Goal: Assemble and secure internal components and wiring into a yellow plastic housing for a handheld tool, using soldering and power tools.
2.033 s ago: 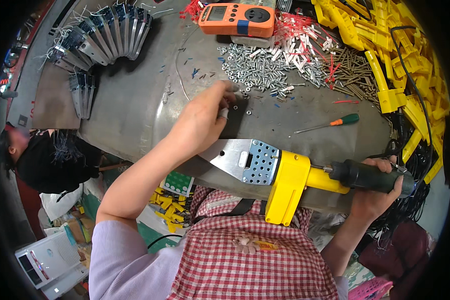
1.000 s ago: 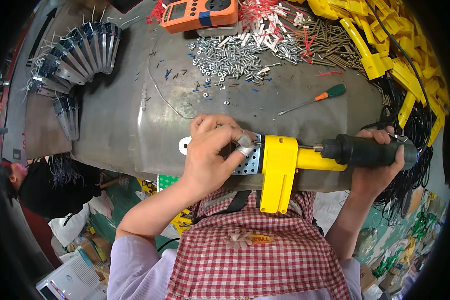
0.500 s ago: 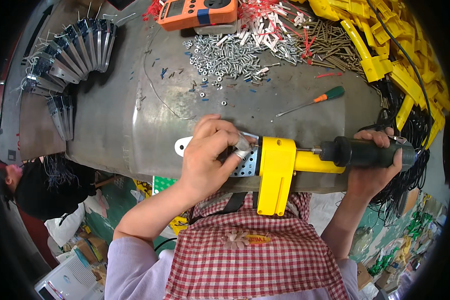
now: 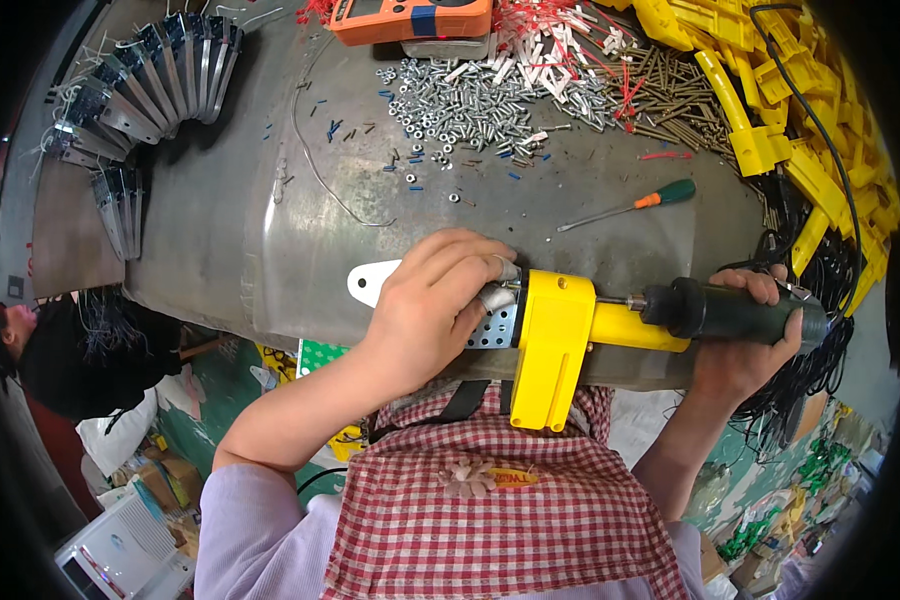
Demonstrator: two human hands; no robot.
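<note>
- A fan of metal brackets (image 4: 140,90) lies at the far left of the steel table (image 4: 270,240), well apart from the hands.
- A thin bent wire (image 4: 315,165) lies on the table between the brackets and the screws.
- The left hand (image 4: 425,310) is closed over a perforated metal plate (image 4: 380,280); the plate's rounded white end sticks out to the left of the knuckles, at the table's near edge.
- Just right of that hand, touching the plate, sits a yellow housing (image 4: 550,345), hanging over the table's edge above a checked apron (image 4: 510,500).
- An orange meter (image 4: 410,18) and a heap of screws (image 4: 480,100) lie at the far side.
- A screwdriver (image 4: 630,205) with a green and orange handle lies beyond the housing, untouched.
- The right hand (image 4: 745,345) is wrapped around the dark driver (image 4: 730,312), whose tip meets the housing's yellow arm.
- Yellow parts (image 4: 770,100) pile up at the far right.
</note>
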